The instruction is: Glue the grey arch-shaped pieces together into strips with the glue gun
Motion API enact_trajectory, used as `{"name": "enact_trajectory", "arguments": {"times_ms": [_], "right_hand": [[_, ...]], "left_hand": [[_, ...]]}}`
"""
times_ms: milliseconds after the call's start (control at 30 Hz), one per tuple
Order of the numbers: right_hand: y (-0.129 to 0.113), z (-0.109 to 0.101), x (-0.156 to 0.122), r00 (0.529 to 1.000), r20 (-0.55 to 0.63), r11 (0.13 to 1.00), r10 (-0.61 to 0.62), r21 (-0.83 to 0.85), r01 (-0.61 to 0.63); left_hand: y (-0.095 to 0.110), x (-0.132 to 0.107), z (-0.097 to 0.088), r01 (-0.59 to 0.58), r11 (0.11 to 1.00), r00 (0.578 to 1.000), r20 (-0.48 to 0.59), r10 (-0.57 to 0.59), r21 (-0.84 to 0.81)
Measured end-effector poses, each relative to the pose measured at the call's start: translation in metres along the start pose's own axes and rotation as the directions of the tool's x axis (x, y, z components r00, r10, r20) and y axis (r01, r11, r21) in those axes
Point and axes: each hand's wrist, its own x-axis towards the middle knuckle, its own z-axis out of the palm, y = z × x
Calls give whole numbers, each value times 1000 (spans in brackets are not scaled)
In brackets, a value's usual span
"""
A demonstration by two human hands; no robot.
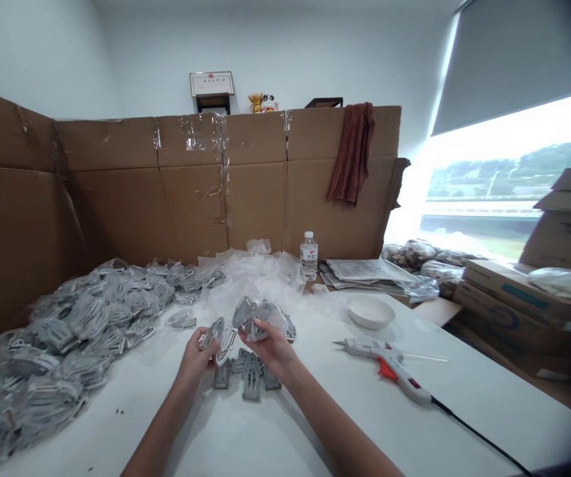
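Note:
My left hand is closed on a small grey metal clip held just above the white table. My right hand grips a fan of several similar grey clips, close beside the left one. Directly under both hands a few loose grey clips lie flat on the table. Both forearms reach in from the bottom edge.
A long heap of bagged grey clips covers the left side, with crumpled clear bags behind the hands. To the right lie a white glue gun with its black cord, a white bowl, a water bottle and papers. Cardboard walls ring the table.

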Motion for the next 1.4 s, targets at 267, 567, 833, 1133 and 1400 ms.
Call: {"name": "enact_trajectory", "arguments": {"times_ms": [267, 567, 833, 1133, 1400], "right_hand": [[-3, -4, -2, 998, -55, 999, -34, -31, 32], [-5, -2, -7, 999, -50, 997, -9, -73, 6], [-5, -3, -7, 999, -41, 997, -2, -80, -1], [-4, -2, -8, 997, -8, 993, 72, -96, -72], [0, -3, -10, 977, 93, 969, 192, -178, -173]], "left_hand": [[3, 1, -17, -204, 910, 964, -89, 251, 360], [-2, -1, -19, -177, 833, 958, -103, 268, 524], [5, 2, -23, -246, 805, 888, -209, 411, 539], [12, 0, -28, -268, 802, 741, -419, 525, 533], [10, 4, -21, -276, 901, 876, -298, 379, 335]]}}
